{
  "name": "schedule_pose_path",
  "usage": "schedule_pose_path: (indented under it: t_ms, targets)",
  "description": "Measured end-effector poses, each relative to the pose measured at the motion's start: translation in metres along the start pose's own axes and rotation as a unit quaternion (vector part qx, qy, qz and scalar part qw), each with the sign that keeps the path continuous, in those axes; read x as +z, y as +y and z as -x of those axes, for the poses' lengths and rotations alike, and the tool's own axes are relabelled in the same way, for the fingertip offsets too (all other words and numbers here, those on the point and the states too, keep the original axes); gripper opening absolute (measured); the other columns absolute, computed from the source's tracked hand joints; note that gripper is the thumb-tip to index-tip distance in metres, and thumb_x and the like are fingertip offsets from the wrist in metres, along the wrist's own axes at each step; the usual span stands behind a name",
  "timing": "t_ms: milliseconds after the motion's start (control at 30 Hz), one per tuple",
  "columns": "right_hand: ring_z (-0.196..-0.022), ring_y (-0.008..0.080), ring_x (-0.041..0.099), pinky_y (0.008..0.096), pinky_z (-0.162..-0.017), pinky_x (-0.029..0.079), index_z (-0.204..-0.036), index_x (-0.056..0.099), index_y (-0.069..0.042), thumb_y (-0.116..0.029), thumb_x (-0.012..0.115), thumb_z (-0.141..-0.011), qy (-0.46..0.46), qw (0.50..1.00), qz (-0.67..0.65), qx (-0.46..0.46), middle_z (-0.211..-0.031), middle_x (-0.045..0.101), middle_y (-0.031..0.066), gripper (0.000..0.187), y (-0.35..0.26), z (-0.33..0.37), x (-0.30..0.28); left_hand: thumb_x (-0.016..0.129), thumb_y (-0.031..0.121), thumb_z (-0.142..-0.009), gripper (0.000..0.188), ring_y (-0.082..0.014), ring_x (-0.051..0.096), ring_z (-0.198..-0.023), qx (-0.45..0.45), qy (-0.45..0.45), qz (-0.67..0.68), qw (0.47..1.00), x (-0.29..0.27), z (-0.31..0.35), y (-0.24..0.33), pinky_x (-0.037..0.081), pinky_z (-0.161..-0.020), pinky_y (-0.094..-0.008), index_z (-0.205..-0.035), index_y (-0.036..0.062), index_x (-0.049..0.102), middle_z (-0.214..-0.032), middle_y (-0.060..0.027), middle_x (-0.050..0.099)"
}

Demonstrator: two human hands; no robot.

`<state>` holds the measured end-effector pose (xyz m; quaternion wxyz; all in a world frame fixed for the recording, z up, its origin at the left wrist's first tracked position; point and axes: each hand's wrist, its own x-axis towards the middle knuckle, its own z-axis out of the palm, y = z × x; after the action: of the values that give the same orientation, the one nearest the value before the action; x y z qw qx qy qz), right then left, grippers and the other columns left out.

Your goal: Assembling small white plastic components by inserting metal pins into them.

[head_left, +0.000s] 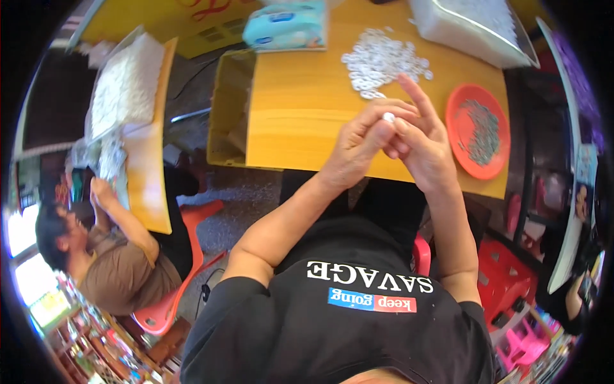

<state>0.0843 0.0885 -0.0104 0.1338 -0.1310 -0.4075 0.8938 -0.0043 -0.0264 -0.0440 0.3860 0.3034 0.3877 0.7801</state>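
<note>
My left hand (359, 142) and my right hand (427, 152) meet above the near part of the yellow wooden table (294, 121). Between their fingertips is a small white round piece (389, 117), pinched by both; its exact shape is partly hidden. The right index finger points up and away from the pinch. Just beyond my hands lies a loose pile of white plastic rings (374, 61). To the right of my right hand sits an orange-red plate (457, 105) holding many small grey metal-looking parts (481, 136).
A clear bin (473, 25) of white pieces stands at the far right, and a light-blue wipes pack (284, 25) at the far left corner. Left, a co-worker (121, 269) sits at another table (150, 179) with a filled bin (125, 83). A yellow crate (229, 109) adjoins my table.
</note>
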Motion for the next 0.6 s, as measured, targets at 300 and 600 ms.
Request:
schedule_pose_path:
  t_ms: [300,600]
  targets:
    - [-0.077,0.0069,0.054,0.0191,-0.063,0.042,-0.15,0.028,-0.006,-0.004,0.065,-0.088,0.02,0.999,-0.022,-0.039,-0.099,0.058,0.0036,0.072,0.02,-0.005,0.018,0.055,0.019,-0.1,0.02,-0.0054,0.055,-0.079,0.058,0.047,0.051,0.996,-0.005,0.004,-0.001,0.045,-0.067,-0.0187,-0.106,0.0021,0.064,-0.114,-0.0054,0.058]
    - [-0.077,0.011,0.061,0.0257,-0.073,0.052,-0.139,0.046,-0.002,-0.012,0.062,-0.095,0.035,0.954,0.296,-0.039,-0.1,0.066,0.0071,0.047,0.025,-0.016,-0.015,0.06,0.007,-0.095,0.019,-0.0119,0.063,-0.086,0.13,0.266,-0.244,0.924,-0.091,-0.001,0.06,0.05,-0.081,-0.025,-0.113,0.0022,0.061,-0.094,-0.0063,0.065]
